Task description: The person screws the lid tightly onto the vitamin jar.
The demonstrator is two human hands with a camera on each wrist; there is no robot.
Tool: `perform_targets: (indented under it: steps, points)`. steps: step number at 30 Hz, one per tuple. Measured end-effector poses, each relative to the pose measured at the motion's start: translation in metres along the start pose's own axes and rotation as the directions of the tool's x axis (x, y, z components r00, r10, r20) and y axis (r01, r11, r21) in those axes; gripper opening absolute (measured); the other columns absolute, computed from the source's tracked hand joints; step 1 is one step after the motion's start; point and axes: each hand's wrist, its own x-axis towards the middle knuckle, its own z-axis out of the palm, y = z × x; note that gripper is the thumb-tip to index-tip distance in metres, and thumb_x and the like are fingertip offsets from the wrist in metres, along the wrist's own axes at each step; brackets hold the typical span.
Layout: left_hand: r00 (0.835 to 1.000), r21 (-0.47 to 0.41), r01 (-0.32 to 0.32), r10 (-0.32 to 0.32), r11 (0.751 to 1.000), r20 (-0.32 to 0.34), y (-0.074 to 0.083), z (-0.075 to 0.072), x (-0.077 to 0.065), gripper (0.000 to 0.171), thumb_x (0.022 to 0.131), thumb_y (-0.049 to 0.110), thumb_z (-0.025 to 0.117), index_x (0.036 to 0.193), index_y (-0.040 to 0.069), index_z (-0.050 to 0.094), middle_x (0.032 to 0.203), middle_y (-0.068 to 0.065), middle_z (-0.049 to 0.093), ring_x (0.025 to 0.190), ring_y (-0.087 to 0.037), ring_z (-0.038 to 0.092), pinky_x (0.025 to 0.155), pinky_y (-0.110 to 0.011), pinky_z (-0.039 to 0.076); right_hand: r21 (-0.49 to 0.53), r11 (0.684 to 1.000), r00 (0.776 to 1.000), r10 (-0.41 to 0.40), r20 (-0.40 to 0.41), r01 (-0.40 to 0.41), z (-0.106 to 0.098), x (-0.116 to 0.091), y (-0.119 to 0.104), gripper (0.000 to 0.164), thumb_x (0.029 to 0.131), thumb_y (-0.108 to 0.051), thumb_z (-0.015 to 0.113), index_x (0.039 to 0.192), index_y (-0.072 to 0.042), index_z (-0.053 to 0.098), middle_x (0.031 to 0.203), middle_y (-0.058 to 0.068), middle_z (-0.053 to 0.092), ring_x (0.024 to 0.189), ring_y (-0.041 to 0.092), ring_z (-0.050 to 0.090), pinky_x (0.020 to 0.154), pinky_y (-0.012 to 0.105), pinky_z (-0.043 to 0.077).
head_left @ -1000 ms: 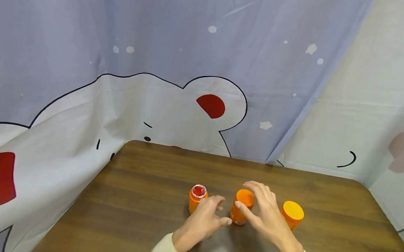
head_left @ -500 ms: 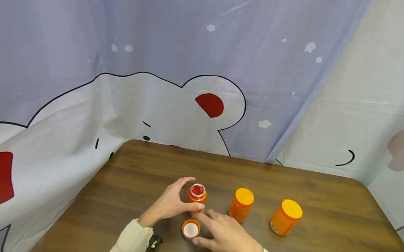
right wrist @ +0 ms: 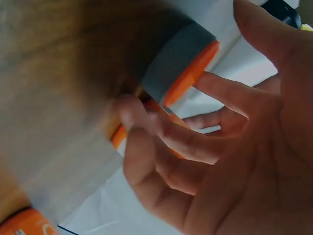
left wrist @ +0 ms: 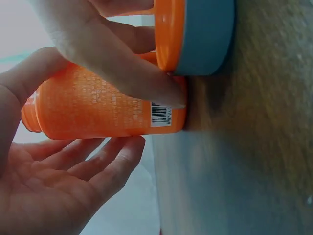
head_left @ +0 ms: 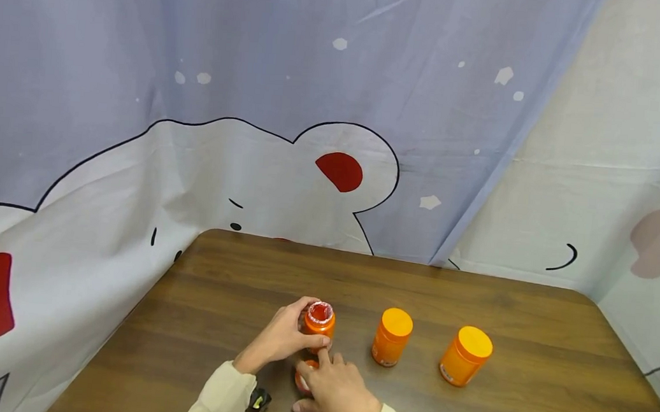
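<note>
An uncapped orange jar [head_left: 320, 325] with a torn silvery seal round its mouth stands upright on the table. My left hand [head_left: 280, 336] holds it, thumb in front and fingers behind; the left wrist view shows a barcode low on its orange side [left wrist: 93, 107]. Just in front of the jar lies a lid [head_left: 302, 384], inside up, with an orange inner rim and a grey outer wall [left wrist: 208, 36]. My right hand [head_left: 336, 395] is over the lid, fingers loosely bent, an index finger touching its rim [right wrist: 193, 76]. The right thumb is apart from it.
Two orange jars with their lids on stand to the right: a nearer one [head_left: 392, 338] and one farther right [head_left: 466, 356]. The wooden table [head_left: 280, 266] ends at a patterned curtain [head_left: 268, 182] behind and at the left.
Both hands have moved left, away from the middle capped jar. The left hand has taken hold of the uncapped jar, and the right hand has come over the lid.
</note>
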Motion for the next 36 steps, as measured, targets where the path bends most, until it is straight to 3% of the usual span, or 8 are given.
perform_targets:
  steps: [6, 11, 14, 18, 22, 24, 29, 36]
  points:
    - [1.000, 0.028, -0.011, 0.011, 1.000, -0.021, -0.005, 0.003, 0.001, 0.058, 0.070, 0.038, 0.078, 0.117, 0.012, 0.055, 0.100, 0.001, 0.064, 0.088, -0.012, 0.060, 0.079, -0.032, 0.049, -0.017, 0.998, 0.998, -0.058, -0.008, 0.058, 0.002, -0.001, 0.004, 0.043, 0.070, -0.046, 0.074, 0.104, -0.025, 0.057, 0.107, 0.007, 0.056, 0.077, 0.023, 0.056, 0.055, 0.034, 0.046]
    - [1.000, 0.005, -0.003, 0.003, 1.000, -0.016, -0.007, 0.002, 0.000, 0.061, 0.068, 0.040, 0.079, 0.118, 0.012, 0.056, 0.100, 0.003, 0.065, 0.089, -0.010, 0.060, 0.080, -0.031, 0.048, 0.227, 0.966, 0.983, -0.153, 0.097, 0.128, -0.017, -0.005, 0.016, 0.042, 0.071, -0.042, 0.074, 0.100, -0.024, 0.050, 0.088, -0.006, 0.051, 0.066, 0.009, 0.049, 0.055, 0.026, 0.041]
    - [0.999, 0.025, -0.025, 0.026, 0.999, -0.024, -0.007, 0.002, 0.000, 0.057, 0.070, 0.037, 0.078, 0.116, 0.012, 0.057, 0.100, 0.003, 0.065, 0.089, -0.011, 0.061, 0.080, -0.031, 0.048, 0.416, 0.888, 0.968, -0.243, 0.067, 0.194, -0.034, -0.007, 0.027, 0.040, 0.076, -0.043, 0.070, 0.104, -0.023, 0.049, 0.084, -0.009, 0.050, 0.068, 0.005, 0.047, 0.058, 0.020, 0.040]
    - [0.997, 0.049, -0.075, 0.077, 0.996, -0.030, -0.009, 0.001, 0.001, 0.047, 0.074, 0.025, 0.076, 0.115, 0.011, 0.058, 0.103, 0.000, 0.066, 0.092, -0.014, 0.062, 0.080, -0.033, 0.050, 0.574, 0.761, 0.949, -0.300, -0.101, 0.302, -0.053, -0.008, 0.040, 0.045, 0.085, -0.044, 0.060, 0.122, -0.019, 0.052, 0.098, -0.007, 0.056, 0.084, 0.005, 0.053, 0.071, 0.019, 0.046]
    - [0.996, 0.079, -0.082, 0.085, 0.993, -0.033, -0.009, 0.001, 0.002, 0.042, 0.076, 0.021, 0.073, 0.115, 0.014, 0.059, 0.101, 0.003, 0.066, 0.087, -0.012, 0.060, 0.079, -0.031, 0.049, 0.672, 0.632, 0.922, -0.230, -0.312, 0.385, -0.060, -0.008, 0.046, 0.042, 0.087, -0.037, 0.062, 0.125, -0.021, 0.054, 0.101, -0.005, 0.055, 0.085, 0.007, 0.057, 0.077, 0.025, 0.050]
    - [0.996, 0.077, -0.084, 0.087, 0.993, -0.034, -0.010, 0.001, 0.002, 0.043, 0.075, 0.019, 0.074, 0.115, 0.016, 0.059, 0.101, 0.004, 0.065, 0.087, -0.010, 0.060, 0.079, -0.029, 0.049, 0.686, 0.598, 0.901, -0.162, -0.403, 0.414, -0.060, -0.006, 0.046, 0.040, 0.085, -0.033, 0.065, 0.121, -0.021, 0.055, 0.101, -0.005, 0.056, 0.084, 0.008, 0.059, 0.078, 0.028, 0.050]
    - [0.992, 0.082, -0.107, 0.111, 0.991, -0.054, -0.013, 0.002, 0.002, 0.048, 0.070, 0.016, 0.078, 0.114, 0.013, 0.059, 0.100, 0.002, 0.065, 0.086, -0.010, 0.058, 0.077, -0.029, 0.048, 0.665, 0.647, 0.866, 0.015, -0.501, 0.373, -0.059, -0.002, 0.046, 0.037, 0.079, -0.035, 0.071, 0.108, -0.021, 0.053, 0.104, -0.009, 0.057, 0.094, 0.008, 0.058, 0.084, 0.029, 0.048]
    - [0.994, 0.031, -0.097, 0.098, 0.995, -0.040, -0.016, 0.004, 0.001, 0.050, 0.070, 0.021, 0.079, 0.115, 0.016, 0.058, 0.102, 0.004, 0.064, 0.088, -0.011, 0.059, 0.076, -0.028, 0.048, 0.644, 0.686, 0.816, 0.126, -0.564, 0.339, -0.043, 0.009, 0.048, 0.038, 0.075, -0.029, 0.076, 0.096, -0.013, 0.048, 0.109, -0.004, 0.056, 0.099, 0.011, 0.055, 0.087, 0.034, 0.046]
